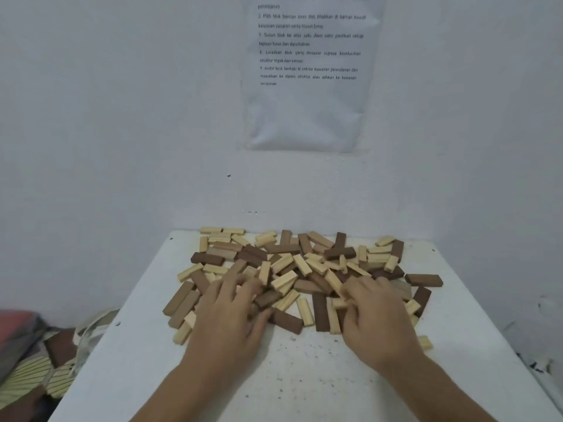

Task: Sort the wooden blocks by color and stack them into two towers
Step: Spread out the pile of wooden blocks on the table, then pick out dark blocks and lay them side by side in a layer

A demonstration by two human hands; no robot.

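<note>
While blocks (pixel 304 264) crowd the table's (pixel 304 379) far edge, left hand (pixel 231 318) lies spread; right hand's (pixel 377 315) hold is unclear.

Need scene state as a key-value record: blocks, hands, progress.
surface: white table
blocks: mixed pile of pale and brown rectangular wooden blocks, jumbled, unsorted
towers: none built yet
left hand: fingers spread on the pile's near left part
right hand: fingers curled over the near right blocks; grip unclear
wall: printed paper sheet above the table
</note>
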